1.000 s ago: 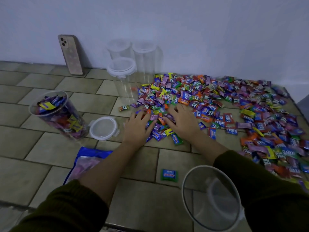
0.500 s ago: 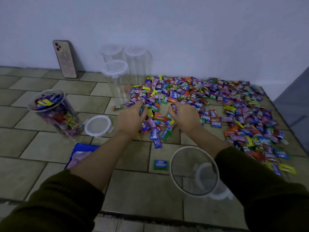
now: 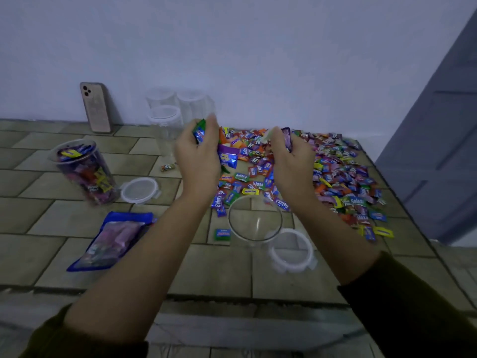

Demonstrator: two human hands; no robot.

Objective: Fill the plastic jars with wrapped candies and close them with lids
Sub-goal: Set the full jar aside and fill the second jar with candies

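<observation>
Above the candy pile: the left hand (image 3: 198,156) and right hand (image 3: 291,161) are raised side by side, backs to the camera. Each has its fingers curled round a handful of wrapped candies (image 3: 200,131), a grip that keeps the slippery wrappers bunched for carrying.
Loose wrapper: a purple-and-blue sweet (image 3: 227,156) shows at the left hand's edge. I cannot tell whether it is held or dropping.
Empty jar (image 3: 254,239): it stands upright and open-mouthed, nearer the person than the hands and just beside the pile's near edge. That probably keeps the carry short.
Its lid (image 3: 291,250): it lies flat, touching or just beside the jar's right side, handy for closing.
Candy pile (image 3: 335,177): spread loose over the tiled floor (image 3: 51,223), from between the hands out to the right.
Filled jar (image 3: 85,171): it is at the left, packed with sweets and not yet closed, with a second lid (image 3: 139,189) just beside it.
Spare jars (image 3: 165,120): lidded and empty against the wall, out of the way.
Stray candy (image 3: 222,234): a green one lies alone, left of the empty jar.
Candy bag (image 3: 113,239): lying flat at the near left.
Phone (image 3: 95,107): propped against the wall.
Step in hand: likely carrying both handfuls to the empty jar.
</observation>
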